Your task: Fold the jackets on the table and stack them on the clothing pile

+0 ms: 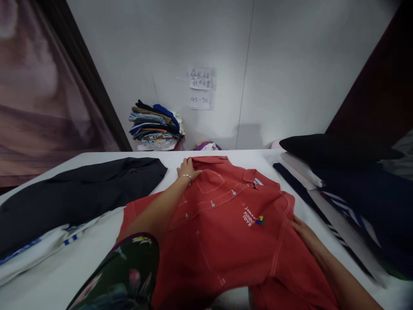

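A red button-front jacket [226, 224] with white stitching, a collar and a small chest print lies spread sideways on the white table, its collar toward the right. At its far side, my left hand [189, 171] has its fingers and thumb closed on the cloth beside the sleeve. My right hand [305, 234] rests against the jacket's right edge near the shoulder, fingers stretched out, their tips touching the red fabric. The lower part of the jacket runs out of view at the bottom.
Dark and white garments [97, 185] lie at the left of the white table [87, 258]. A pile of dark and white clothes [322, 172] stands at the right. Behind the table are a folded stack [155, 125] and a wall with paper notes [202, 88].
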A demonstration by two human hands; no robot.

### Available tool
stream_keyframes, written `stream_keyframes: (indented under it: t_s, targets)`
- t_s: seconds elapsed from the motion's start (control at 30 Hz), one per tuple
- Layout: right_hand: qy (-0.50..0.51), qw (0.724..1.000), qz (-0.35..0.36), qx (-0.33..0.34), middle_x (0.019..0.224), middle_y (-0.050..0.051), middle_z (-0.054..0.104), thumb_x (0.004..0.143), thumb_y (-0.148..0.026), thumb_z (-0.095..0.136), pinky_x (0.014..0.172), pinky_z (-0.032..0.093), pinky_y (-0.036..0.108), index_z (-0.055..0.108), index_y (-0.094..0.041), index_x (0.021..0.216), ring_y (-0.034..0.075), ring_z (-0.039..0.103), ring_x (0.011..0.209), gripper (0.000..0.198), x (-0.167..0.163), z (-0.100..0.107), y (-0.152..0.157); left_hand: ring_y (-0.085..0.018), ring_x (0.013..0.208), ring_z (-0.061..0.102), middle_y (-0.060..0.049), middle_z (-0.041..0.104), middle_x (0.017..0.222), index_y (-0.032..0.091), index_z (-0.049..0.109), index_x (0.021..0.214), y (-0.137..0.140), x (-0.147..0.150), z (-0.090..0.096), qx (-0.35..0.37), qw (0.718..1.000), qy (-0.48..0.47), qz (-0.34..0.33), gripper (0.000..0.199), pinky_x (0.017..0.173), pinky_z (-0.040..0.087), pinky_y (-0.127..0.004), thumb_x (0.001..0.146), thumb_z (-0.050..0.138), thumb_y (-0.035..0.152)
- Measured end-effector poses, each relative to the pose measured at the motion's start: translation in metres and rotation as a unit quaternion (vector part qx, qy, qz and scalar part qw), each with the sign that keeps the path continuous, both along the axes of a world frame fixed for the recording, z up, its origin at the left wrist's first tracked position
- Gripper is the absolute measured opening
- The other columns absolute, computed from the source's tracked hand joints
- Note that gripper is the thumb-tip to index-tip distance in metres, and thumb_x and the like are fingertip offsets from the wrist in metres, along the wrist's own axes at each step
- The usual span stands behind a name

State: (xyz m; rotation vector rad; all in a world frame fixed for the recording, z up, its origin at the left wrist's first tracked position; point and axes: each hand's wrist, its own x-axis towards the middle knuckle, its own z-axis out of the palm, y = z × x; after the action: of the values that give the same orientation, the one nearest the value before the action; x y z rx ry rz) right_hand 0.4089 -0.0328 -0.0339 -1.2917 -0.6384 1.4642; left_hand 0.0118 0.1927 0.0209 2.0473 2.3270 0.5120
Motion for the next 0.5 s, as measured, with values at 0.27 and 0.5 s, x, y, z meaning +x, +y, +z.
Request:
stream_keyframes:
  t_s: [0.27,0.5]
  targets:
    - [-0.042,0.997,-0.016,0.054,0.112,0.004,0.069,0.064,-0.037,0.075,0.087,0.053,0.043,0.056,-0.033,0.123,0.03,0.065,0.102,0.062,-0.004,-0.002,-0.003,-0.032,0.136,0.026,-0.013,0.031,0.149,0.022,0.048,0.13,0.062,0.031,-0.005,-0.029,0.989,0.058,-0.131,0.054,0.108,0.017,-0.051,0.077,0.06,0.02]
    - [-0.055,0.997,-0.024,0.038,0.113,0.004,0.068,0.066,-0.038,0.074,0.085,0.054,0.043,0.056,-0.034,0.122,0.03,0.064,0.102,0.06,-0.002,-0.004,-0.003,-0.022,0.101,0.058,-0.009,0.058,0.115,0.015,0.056,0.115,0.083,-0.006,0.005,-0.054,0.998,-0.022,-0.005,0.034,0.084,0.05,-0.042,0.088,0.054,0.035]
